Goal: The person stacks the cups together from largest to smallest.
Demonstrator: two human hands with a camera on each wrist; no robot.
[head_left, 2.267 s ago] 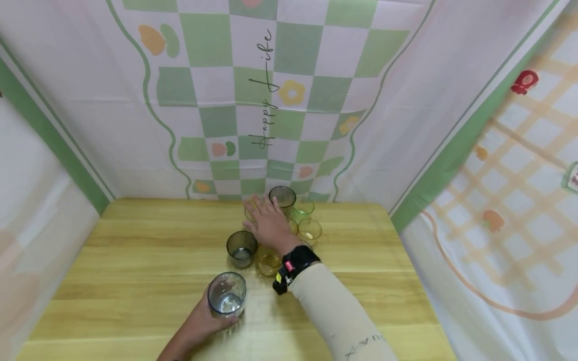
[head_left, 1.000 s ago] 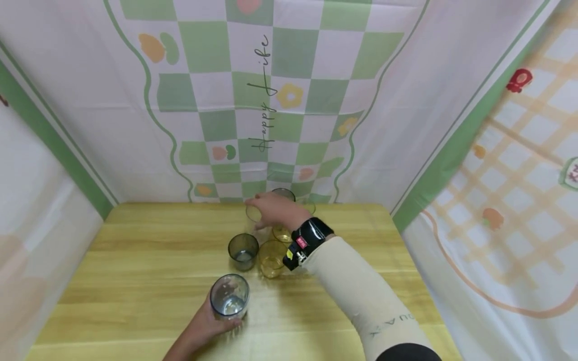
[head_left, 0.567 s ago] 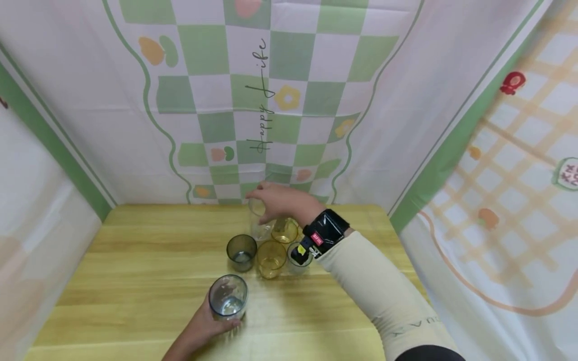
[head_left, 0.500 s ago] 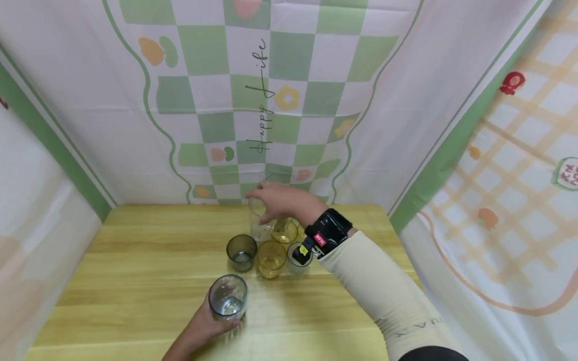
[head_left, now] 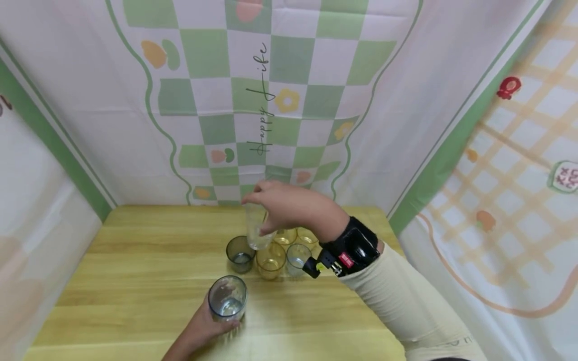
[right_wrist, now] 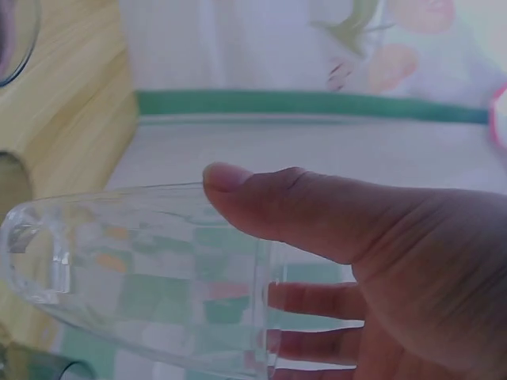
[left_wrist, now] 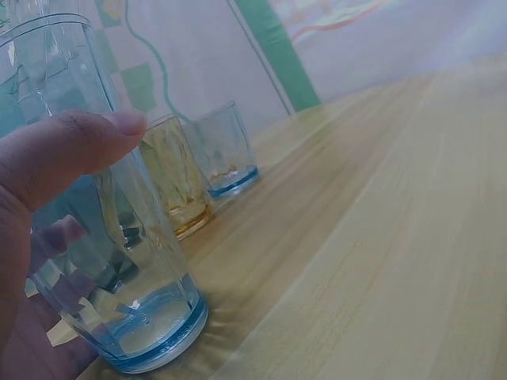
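Observation:
My left hand [head_left: 205,321] grips a tall bluish-clear glass [head_left: 228,298] close to the table's front; in the left wrist view the thumb lies across that glass [left_wrist: 150,317], whose blue base is on or just over the wood. My right hand [head_left: 291,203] holds a tall colourless glass [head_left: 255,228] near its rim, thumb on one side and fingers on the other. Its base appears raised, just behind a grey glass [head_left: 241,258] and an amber glass [head_left: 271,263]. In the right wrist view the colourless glass [right_wrist: 158,261] shows nothing inside.
A short clear glass [head_left: 298,256] stands right of the amber one, under my right wrist. Two more amber glasses [head_left: 285,236] stand behind, partly hidden by my hand and forearm. The wooden table [head_left: 135,281] meets a printed cloth backdrop [head_left: 217,125] at its far edge.
My right hand has gone from spread fingers over the far glasses to gripping the colourless glass, raising it and bringing it nearer. My left hand keeps its glass in place.

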